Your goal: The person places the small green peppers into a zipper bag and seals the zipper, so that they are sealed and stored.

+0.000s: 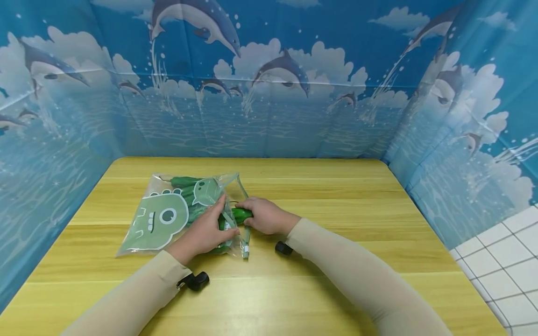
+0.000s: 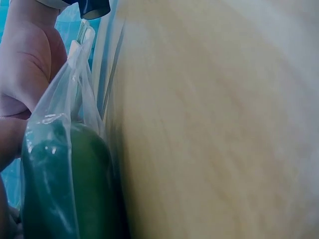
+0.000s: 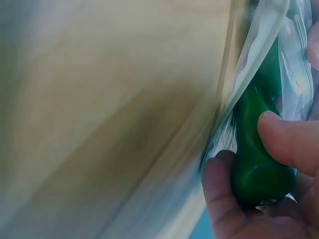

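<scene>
Head view: gripped a green pepper [image 1: 241, 215] in the right hand [image 1: 266, 217], right at the open mouth of a clear bag [image 1: 159, 224] printed with green cartoon figures. Seen closer from the right wrist, lay lengthwise in the grasp, rounded glossy end toward the palm, narrower part reaching in past the bag's edge. Pressed the right thumb along one flank and curled a finger round the other, pinching the pepper between. Held the bag with the left hand [image 1: 208, 231], thumb and forefinger spread apart over the plastic beside the mouth, thumb pointing toward the right hand; could not make out the remaining left fingers. Contained other green peppers [image 1: 184, 181], visible through the film around the printing. Bore a pale zip slider [image 1: 245, 252] at the near corner of the mouth. Reached in from the near side with both forearms, in beige sleeves [image 1: 357, 263], slanting inward until nearly meeting at the bag. Wore a small black device [image 1: 197, 281] at each wrist. Rested the bag on the left part of a yellow wood-grain table [image 1: 319, 284]. Hung behind and at the sides with a blue dolphin-printed curtain [image 1: 294, 126], with white tiles [image 1: 513, 252] at the lower right.
</scene>
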`<state>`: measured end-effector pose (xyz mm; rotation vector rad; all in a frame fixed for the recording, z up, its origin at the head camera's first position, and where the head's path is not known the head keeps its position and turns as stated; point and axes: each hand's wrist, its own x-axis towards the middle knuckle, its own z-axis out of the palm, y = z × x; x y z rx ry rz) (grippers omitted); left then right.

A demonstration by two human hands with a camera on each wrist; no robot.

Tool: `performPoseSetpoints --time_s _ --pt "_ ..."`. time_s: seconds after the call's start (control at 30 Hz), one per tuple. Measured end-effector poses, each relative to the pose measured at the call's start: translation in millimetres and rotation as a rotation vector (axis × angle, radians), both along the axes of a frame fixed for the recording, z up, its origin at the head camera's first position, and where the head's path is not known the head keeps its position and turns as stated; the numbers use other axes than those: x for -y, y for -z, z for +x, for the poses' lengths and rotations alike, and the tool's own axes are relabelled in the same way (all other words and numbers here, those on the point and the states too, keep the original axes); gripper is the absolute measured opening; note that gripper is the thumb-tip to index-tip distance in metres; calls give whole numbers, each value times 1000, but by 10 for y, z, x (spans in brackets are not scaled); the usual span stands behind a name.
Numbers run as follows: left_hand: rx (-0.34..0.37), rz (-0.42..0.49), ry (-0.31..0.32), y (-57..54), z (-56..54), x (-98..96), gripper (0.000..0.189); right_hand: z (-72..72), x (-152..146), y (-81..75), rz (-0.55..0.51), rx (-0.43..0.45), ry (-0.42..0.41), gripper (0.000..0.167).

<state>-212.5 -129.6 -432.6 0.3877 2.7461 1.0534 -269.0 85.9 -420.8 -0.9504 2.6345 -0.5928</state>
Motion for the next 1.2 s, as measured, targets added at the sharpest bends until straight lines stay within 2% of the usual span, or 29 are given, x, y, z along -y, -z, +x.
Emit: performPoseSetpoints --time_s 0.23,0.43,0.63,1.07,1.2 --pt "5 6 -7 30 8 17 110 13 20 -1 -13 39 63 54" --pt "-1 18 -6 51 0 10 111 8 -47 -5 16 26 26 55" --pt "5 19 -7 40 -11 9 111 1 -73 6 -14 22 60 54" --pt "-12 2 -2 18 -7 14 111 -3 83 13 -6 -11 32 53" --pt "-19 13 6 13 -2 11 111 -2 89 21 -10 -7 47 52"
